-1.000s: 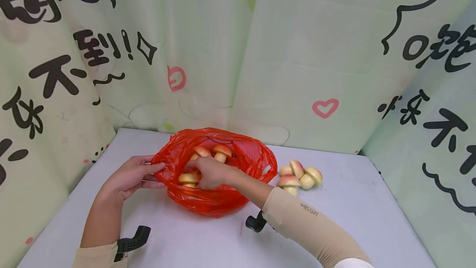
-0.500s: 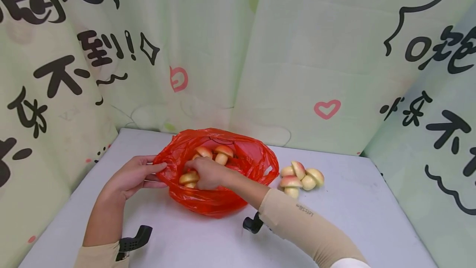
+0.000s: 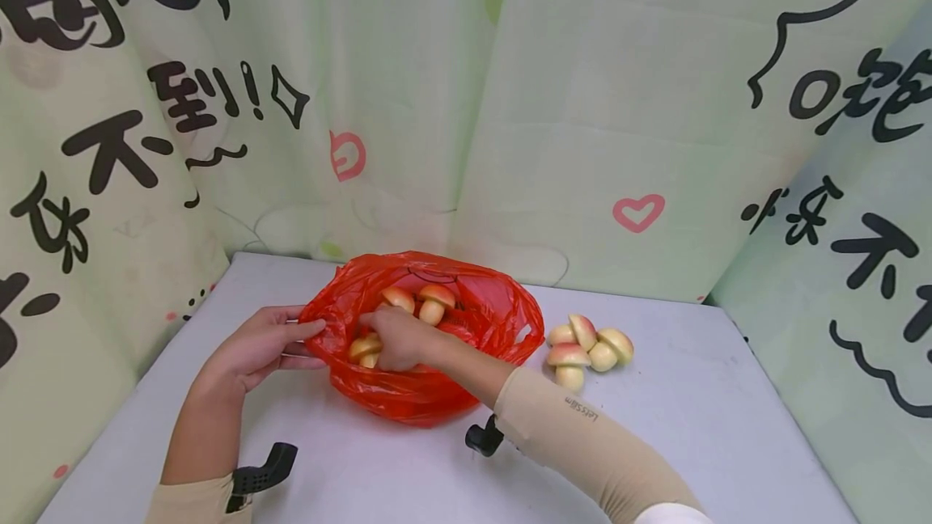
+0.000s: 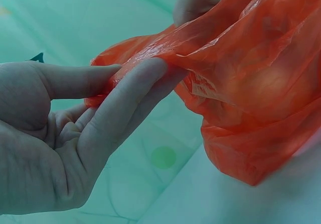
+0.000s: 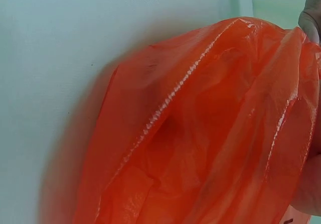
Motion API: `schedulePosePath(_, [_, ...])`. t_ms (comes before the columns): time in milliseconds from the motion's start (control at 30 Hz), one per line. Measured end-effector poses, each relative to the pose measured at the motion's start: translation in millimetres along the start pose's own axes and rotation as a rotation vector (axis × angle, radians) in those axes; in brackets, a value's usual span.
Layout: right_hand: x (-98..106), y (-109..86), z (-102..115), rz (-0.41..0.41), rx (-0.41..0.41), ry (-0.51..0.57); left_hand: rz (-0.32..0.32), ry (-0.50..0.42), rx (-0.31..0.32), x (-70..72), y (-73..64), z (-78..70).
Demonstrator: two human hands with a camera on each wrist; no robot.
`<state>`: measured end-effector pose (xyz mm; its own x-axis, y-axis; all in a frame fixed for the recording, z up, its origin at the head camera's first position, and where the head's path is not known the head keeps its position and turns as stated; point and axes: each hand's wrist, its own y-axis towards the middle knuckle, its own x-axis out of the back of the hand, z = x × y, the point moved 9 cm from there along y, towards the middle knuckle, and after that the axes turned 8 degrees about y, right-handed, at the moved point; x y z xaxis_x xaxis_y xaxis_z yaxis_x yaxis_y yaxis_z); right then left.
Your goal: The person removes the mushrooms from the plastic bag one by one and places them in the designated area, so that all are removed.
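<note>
A red plastic bag (image 3: 429,399) sits on the table with its mouth wide. My left hand (image 3: 255,350) pinches the left edge of its mouth; the left wrist view shows thumb and fingers with the thin film (image 4: 145,50) between them. My right hand (image 3: 406,340) reaches down inside the bag, its fingertips hidden among toy mushrooms, so I cannot tell whether it grips one. Close beside that hand lies a mushroom (image 3: 366,348) with a tan cap. Behind it are two more, a partly covered mushroom (image 3: 399,297) and one with a reddish cap (image 3: 435,297).
Several more toy mushrooms (image 3: 582,350) lie clustered on the white table (image 3: 692,427) to the right of the bag. A pale green printed curtain (image 3: 553,144) encloses the back and sides. Below the right forearm hangs a black wrist camera (image 3: 482,437).
My right hand and forearm have shifted slightly left inside the bag, and the tan-capped mushroom beside it has tilted a little. My left hand keeps its hold on the bag's edge.
</note>
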<state>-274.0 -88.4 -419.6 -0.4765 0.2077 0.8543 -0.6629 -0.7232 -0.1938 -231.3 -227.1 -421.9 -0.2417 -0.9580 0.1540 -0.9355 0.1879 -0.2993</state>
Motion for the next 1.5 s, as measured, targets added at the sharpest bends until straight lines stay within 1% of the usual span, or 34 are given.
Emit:
schedulePosePath(200, [-2.9,-0.9,-0.3,0.009,-0.001,0.052,-0.001,0.007,0.002,-0.3,-0.4,1.1])
schedulePosePath(400, [-4.6,0.3,0.1,0.009,0.011,0.018,-0.007,0.016,0.000,0.6,0.8,3.7])
schedulePosePath(567, [-4.0,-0.2,0.5,0.006,0.018,0.024,-0.008,0.015,0.000,1.1,1.5,3.5])
schedulePosePath(767, [0.6,-3.1,0.6,-0.003,0.023,0.036,0.003,0.005,-0.009,0.4,1.0,1.4])
schedulePosePath(967, [6.0,-5.9,-1.0,-0.016,0.029,0.084,0.007,0.002,-0.007,0.5,1.0,1.8])
schedulePosePath(1100, [11.4,-9.3,-3.1,-0.028,0.030,0.110,0.010,-0.003,-0.008,1.0,1.2,1.5])
schedulePosePath(1233, [22.1,-15.6,-7.1,-0.049,0.017,0.158,0.002,0.001,-0.005,1.2,1.4,0.7])
schedulePosePath(1433, [39.2,-26.3,-12.5,-0.095,0.037,0.176,-0.003,0.011,0.004,1.3,1.3,2.6])
schedulePosePath(1500, [43.6,-30.3,-14.2,-0.106,0.038,0.198,-0.002,0.013,0.005,1.5,0.9,3.4])
